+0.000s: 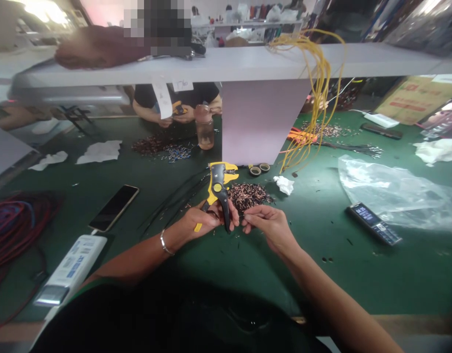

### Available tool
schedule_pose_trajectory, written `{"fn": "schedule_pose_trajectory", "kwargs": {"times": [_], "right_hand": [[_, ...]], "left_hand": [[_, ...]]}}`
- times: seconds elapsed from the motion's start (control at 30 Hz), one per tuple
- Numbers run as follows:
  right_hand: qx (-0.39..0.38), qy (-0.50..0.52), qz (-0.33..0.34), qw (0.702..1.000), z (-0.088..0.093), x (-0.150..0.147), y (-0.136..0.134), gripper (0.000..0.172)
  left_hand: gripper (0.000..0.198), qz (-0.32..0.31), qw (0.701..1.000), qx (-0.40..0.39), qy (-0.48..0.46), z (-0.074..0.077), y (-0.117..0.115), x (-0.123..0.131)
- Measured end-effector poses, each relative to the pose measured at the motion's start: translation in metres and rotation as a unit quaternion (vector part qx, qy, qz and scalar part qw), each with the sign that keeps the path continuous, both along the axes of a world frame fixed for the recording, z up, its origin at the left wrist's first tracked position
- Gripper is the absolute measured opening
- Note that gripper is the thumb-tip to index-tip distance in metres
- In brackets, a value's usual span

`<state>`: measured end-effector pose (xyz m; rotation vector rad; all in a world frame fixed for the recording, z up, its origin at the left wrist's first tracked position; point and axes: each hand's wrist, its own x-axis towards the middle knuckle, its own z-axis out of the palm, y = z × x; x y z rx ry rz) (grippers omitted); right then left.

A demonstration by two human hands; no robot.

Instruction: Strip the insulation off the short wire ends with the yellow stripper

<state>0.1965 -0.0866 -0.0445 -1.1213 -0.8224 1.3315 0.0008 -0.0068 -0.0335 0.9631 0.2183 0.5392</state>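
Observation:
My left hand (pixel 206 219) is wrapped round the handles of a yellow and black wire stripper (pixel 217 184), whose jaws point away from me. To its right, my right hand (pixel 264 223) has thumb and fingers pinched together; whatever is between the fingertips is too small to make out. Just beyond both hands lies a pile of short copper-and-black wire bits (pixel 250 196). Long black wires (pixel 174 191) stretch across the green table left of the tool.
A smartphone (pixel 114 208) and a white power strip (pixel 75 260) lie left, by coiled red cable (pixel 18 225). A keypad phone (pixel 373 224) and plastic bag (pixel 395 196) lie right. Yellow wires (pixel 319 73) hang from the shelf (pixel 240 63). A bottle (pixel 204 127) stands near a co-worker's hands (pixel 178 116).

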Motion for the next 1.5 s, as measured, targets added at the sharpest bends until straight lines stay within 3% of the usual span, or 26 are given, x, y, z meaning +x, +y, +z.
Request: {"fn": "schedule_pose_trajectory", "kwargs": {"times": [0.23,0.63,0.9,1.27,1.5], "right_hand": [[0.023,-0.04,-0.029,0.998,0.011,0.009,-0.001,0.017],[0.067,-0.064,-0.084,0.992,0.025,0.007,-0.01,0.012],[0.043,-0.103,-0.025,0.994,0.017,-0.005,-0.014,0.015],[0.019,-0.055,-0.004,0.998,0.007,-0.012,-0.01,0.032],[0.011,-0.034,0.002,0.999,0.002,-0.014,-0.009,0.039]], "left_hand": [[0.054,-0.008,1.0,0.004,-0.004,-0.006,0.001,-0.004],[0.043,-0.03,0.999,-0.003,0.039,-0.006,-0.004,-0.005],[0.042,-0.03,0.999,-0.029,0.018,-0.009,-0.008,0.001],[0.047,-0.025,0.999,-0.032,-0.026,-0.002,-0.01,0.0],[0.038,-0.015,0.998,-0.05,-0.037,-0.014,-0.009,0.001]]}}
